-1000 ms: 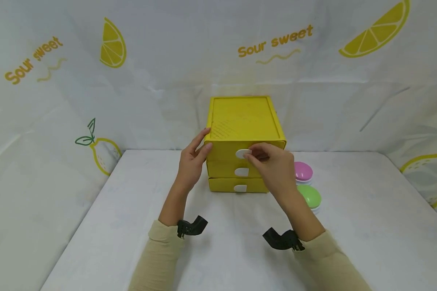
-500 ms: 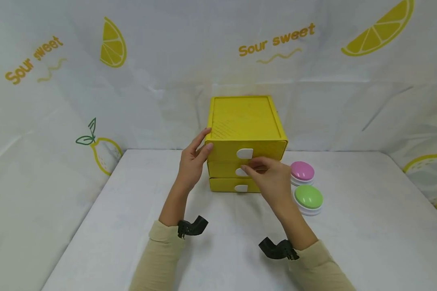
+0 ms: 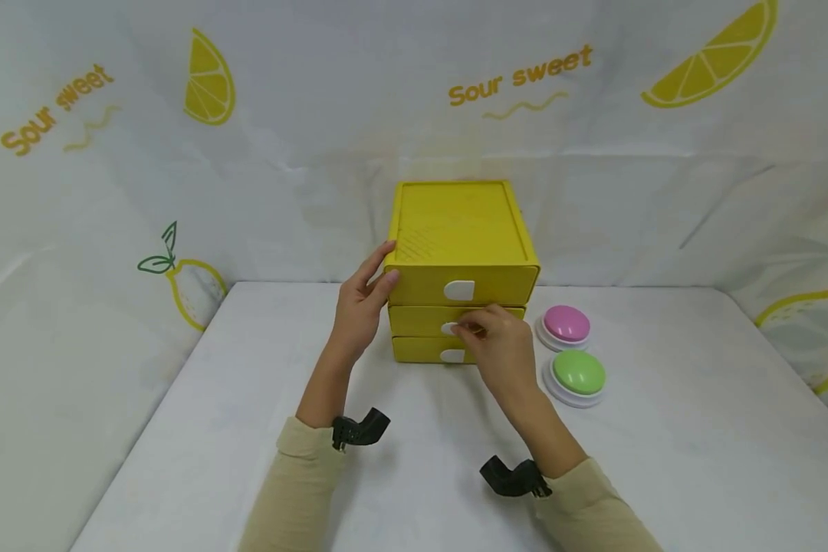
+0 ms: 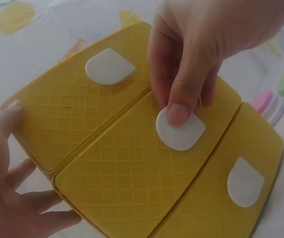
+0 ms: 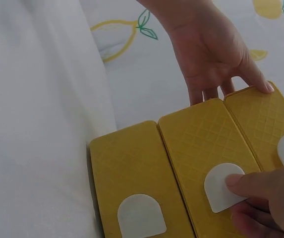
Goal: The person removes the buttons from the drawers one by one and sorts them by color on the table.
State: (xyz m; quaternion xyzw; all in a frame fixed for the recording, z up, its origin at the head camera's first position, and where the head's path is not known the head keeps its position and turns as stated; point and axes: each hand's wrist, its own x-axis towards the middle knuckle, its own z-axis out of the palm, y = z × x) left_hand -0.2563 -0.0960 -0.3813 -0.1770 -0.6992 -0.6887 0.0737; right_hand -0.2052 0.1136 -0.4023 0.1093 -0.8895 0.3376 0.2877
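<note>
A yellow chest of three drawers stands at the back of the table. Each front has a white tab, and the middle tab is pinched between the thumb and fingers of my right hand. In the right wrist view the thumb lies on the tab's face, and the fingers are partly hidden behind it. My left hand holds the chest at its upper left corner, thumb on the top drawer's front and fingers along the side. The top tab and bottom tab are untouched.
Right of the chest sit two round push buttons on white bases, a pink one and a green one. A white cloth with lemon prints hangs close behind the chest. The white tabletop extends around it.
My right hand has moved down from the top drawer's tab to the middle one and now pinches it. A thin dark line now shows above the middle drawer front. My left hand stays put.
</note>
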